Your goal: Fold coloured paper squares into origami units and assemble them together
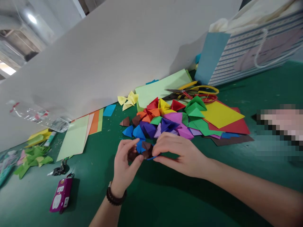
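Between my two hands is a small folded paper piece (147, 148) in brown and blue, raised a little over the green table. My left hand (126, 160) pinches its left side, thumb in front and fingers behind. At its right end, my right hand (177, 154) closes thumb and fingertips on a blue corner. The fingers hide part of the piece. Just beyond my hands lies a heap of folded paper units (163, 121) in red, orange, yellow, green, blue, purple and brown.
Square paper sheets (222, 115) are stacked right of the heap, with scissors (182, 92) behind. A striped paper bag (255, 50) stands back right. On the left are more sheets (73, 137), a plastic bottle (40, 115), keys (60, 169) and a purple key case (61, 194).
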Tool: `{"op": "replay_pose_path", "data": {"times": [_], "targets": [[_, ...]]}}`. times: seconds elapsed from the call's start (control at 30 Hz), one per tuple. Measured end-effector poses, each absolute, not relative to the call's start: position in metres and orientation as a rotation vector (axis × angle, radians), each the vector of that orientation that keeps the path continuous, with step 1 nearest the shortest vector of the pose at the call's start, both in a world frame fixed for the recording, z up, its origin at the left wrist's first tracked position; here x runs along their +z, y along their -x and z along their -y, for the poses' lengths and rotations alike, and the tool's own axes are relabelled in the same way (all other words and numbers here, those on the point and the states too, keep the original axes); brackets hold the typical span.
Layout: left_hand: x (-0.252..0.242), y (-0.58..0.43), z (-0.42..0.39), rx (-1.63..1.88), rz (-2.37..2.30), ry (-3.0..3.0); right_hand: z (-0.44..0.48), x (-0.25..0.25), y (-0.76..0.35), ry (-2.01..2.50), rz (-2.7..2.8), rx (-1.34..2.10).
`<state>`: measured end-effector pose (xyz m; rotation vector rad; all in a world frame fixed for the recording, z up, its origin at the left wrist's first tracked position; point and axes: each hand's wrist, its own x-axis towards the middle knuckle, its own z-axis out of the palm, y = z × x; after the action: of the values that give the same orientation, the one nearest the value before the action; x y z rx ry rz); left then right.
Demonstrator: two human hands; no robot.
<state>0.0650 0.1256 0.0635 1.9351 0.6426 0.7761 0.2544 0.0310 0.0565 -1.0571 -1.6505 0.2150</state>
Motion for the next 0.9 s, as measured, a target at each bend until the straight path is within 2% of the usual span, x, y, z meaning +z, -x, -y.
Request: {"op": "replay_pose_path", "data": {"times": [0.17, 0.27, 0.4, 0.6, 0.9], "targets": [[0.059, -0.067, -0.119, 0.493, -0.546, -1.397, -0.032, 0.051, -0.252, 1.029, 1.841, -0.277], [0.061, -0.07, -0.118, 0.401, -0.644, -1.412, -0.033, 0.046, -0.251, 1.045, 1.931, -0.365], [0.063, -0.071, -0.12, 0.281, -0.755, -1.581, -0.033, 0.036, -0.248, 1.078, 2.011, -0.35], [0.063, -0.06, -0.107, 0.305, -0.845, -2.159, -0.027, 0.032, -0.235, 1.237, 2.16, -0.304], [0.041, -0.044, -0.056, 0.159, -1.016, -2.445, 0.005, 0.02, -0.218, 1.446, 2.32, 0.036]]}}
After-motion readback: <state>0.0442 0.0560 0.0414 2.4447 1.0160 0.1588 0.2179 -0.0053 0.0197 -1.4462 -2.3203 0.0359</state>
